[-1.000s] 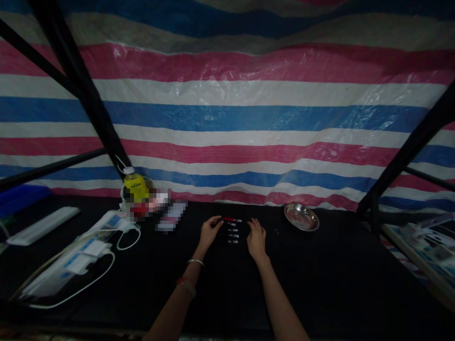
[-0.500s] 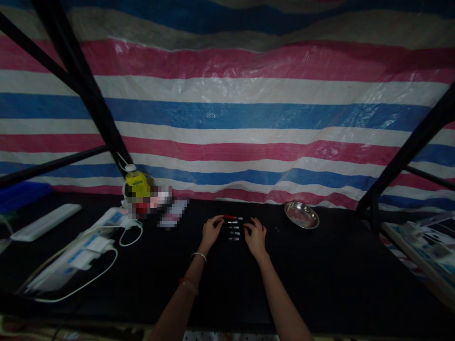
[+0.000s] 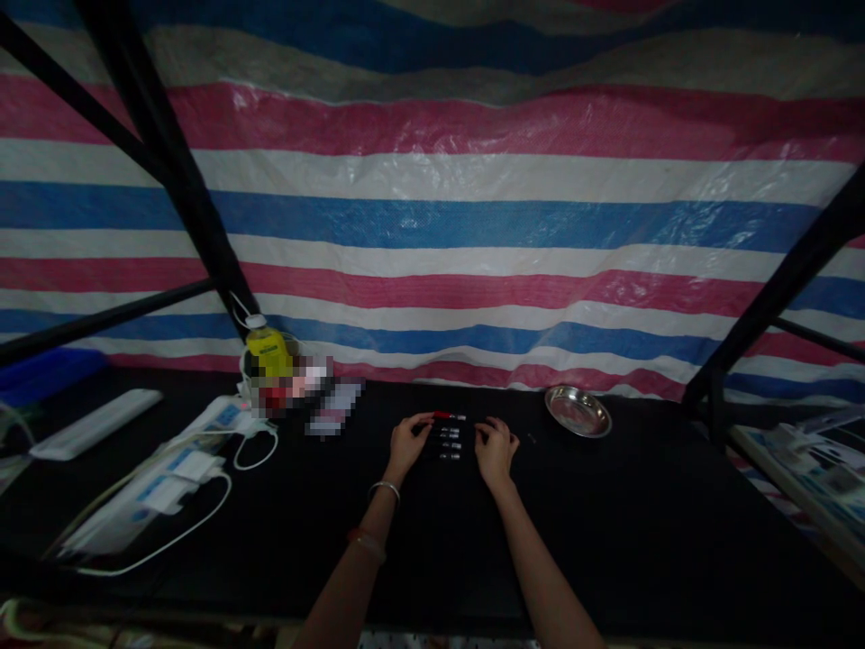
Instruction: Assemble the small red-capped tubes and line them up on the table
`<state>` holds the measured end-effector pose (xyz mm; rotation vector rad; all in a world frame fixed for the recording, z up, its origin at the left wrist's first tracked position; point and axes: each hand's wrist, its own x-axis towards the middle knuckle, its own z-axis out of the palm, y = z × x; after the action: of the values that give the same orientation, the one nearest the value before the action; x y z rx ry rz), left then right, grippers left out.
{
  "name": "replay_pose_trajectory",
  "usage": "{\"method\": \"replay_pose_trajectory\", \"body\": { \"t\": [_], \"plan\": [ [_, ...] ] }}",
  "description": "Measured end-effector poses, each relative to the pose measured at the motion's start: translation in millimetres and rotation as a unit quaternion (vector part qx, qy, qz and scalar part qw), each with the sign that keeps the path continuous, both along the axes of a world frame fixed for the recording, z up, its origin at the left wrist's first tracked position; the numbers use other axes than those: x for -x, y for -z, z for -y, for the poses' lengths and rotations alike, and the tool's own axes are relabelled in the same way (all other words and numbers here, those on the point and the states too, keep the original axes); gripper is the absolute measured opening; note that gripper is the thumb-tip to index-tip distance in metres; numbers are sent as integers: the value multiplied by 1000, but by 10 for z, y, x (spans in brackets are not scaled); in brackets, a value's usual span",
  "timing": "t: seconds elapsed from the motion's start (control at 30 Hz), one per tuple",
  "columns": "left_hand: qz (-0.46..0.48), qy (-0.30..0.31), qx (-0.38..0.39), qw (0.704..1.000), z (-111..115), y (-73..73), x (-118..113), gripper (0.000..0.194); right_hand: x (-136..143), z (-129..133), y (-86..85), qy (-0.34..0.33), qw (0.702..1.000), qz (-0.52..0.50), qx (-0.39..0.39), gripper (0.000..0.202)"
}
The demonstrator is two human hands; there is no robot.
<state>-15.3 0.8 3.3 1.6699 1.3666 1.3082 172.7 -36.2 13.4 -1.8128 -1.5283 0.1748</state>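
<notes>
A short stack of pens [image 3: 449, 436] lies on the black tabletop [image 3: 608, 523], centred between the two hands. There look to be four or five; the farthest one has a red barrel [image 3: 442, 415], the others are dark with pale bands. Each pen's long axis runs left to right, parallel to the tabletop's near edge, so the row stacks away from the person.

Left hand [image 3: 407, 443]: at the left ends of the pens, fingers [image 3: 420, 422] curled loosely toward the red one, tips at or just short of its end. Contact too small and dim to confirm; no closed grip visible.

Right hand [image 3: 496, 446]: at the right ends, fingers bent, tips just beside the pen ends. Whether it touches or pinches one cannot be told.

Both hands sit about equally near the row, one at each end of the long axis.

Round metal dish [image 3: 578, 411] to the right, apart from the right hand. Yellow bottle [image 3: 268, 347] and white cables [image 3: 203, 469] well to the left.
</notes>
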Motion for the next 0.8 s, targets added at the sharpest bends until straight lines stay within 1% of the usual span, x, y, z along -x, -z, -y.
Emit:
{"method": "replay_pose_trajectory", "body": {
  "t": [0.07,0.13,0.23,0.33,0.43,0.57,0.67,0.8],
  "plan": [
    [5,-2,-3,1000,5,-8,-3,25,21,-60,-41,-22,1000,-2,-2,27],
    [6,-7,-5,1000,9,-20,-8,22,45,-140,-88,-69,998,4,2,30],
    [12,-21,-2,1000,13,-40,-18,18,80,-268,-144,-133,990,24,33,31],
    [32,-43,0,999,19,-57,-26,17,106,-366,-175,-163,984,41,60,27],
    [47,-74,1,996,27,-70,-26,17,115,-417,-196,-171,984,29,47,23],
    [61,-95,4,994,34,-83,-11,18,105,-407,-205,-147,989,12,14,25],
    [67,-100,0,993,29,-76,-2,19,94,-338,-183,-131,991,10,-12,21],
    [64,-90,0,994,7,-37,-4,18,82,-202,-150,-126,991,34,10,20]
  ]
}}
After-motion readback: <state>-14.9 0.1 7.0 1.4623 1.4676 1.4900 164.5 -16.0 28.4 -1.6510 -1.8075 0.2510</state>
